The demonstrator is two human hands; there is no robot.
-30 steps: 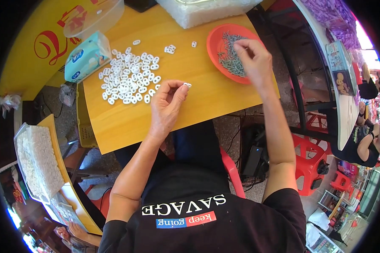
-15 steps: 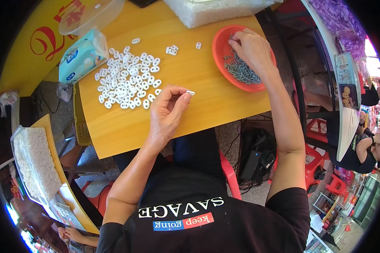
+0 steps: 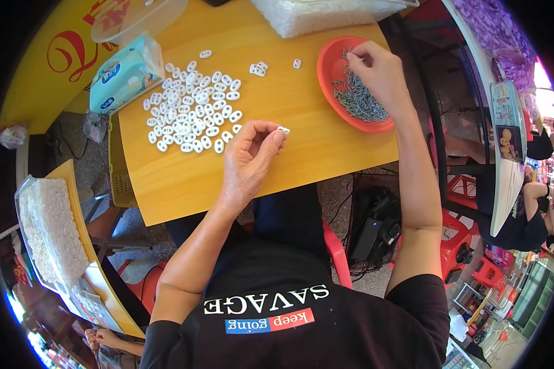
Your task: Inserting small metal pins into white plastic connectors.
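Note:
My left hand is closed over the front part of the table, pinching a small white plastic piece between thumb and forefinger. Just beyond and left of it lies a loose heap of white oval two-holed plastic pieces. On the right, my right hand reaches over a red plastic bowl holding many small grey metal screws. Its thumb and forefinger are drawn together near the bowl's far left side. Whatever sits between those fingertips is too small to make out.
Several small white pieces form a cluster mid-table, with a single one to their right. A blue tissue pack borders the heap. Clear containers stand along the far edge. A red chair is beneath me.
The whole view has shifted slightly. My right hand's fingertips have drawn closer together over the bowl. My left hand still pinches the white piece, almost in the same place.

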